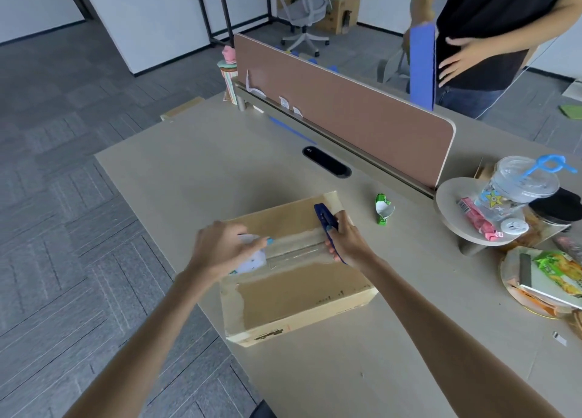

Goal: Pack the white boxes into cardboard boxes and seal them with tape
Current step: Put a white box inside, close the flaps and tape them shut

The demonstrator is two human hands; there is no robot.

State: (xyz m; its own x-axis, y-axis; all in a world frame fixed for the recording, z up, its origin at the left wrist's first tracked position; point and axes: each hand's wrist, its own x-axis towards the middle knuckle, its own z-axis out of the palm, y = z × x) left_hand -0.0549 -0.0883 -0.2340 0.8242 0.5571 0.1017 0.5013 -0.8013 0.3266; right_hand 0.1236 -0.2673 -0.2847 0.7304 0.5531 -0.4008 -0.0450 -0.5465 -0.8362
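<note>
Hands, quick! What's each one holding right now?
Left hand: closed, holding the tape roll.
Right hand: closed, holding the blue cutter against the cardboard box.

The cardboard box (293, 304) is 1 shallow brown carton lying flat on the table (220, 172), its top flaps closed and its edges scuffed pale, with dark print on its near side wall. A strip of clear tape (299, 254) runs along the box's centre seam from its left end to its right end, glossy and slightly wrinkled. At the box's left end the tape roll (252, 262), white with a light blue part, sits on the lid under the left hand (220, 247). At the box's right end a dark blue cutter (324, 219) lies across the strip, gripped by the right hand (349, 241).
</note>
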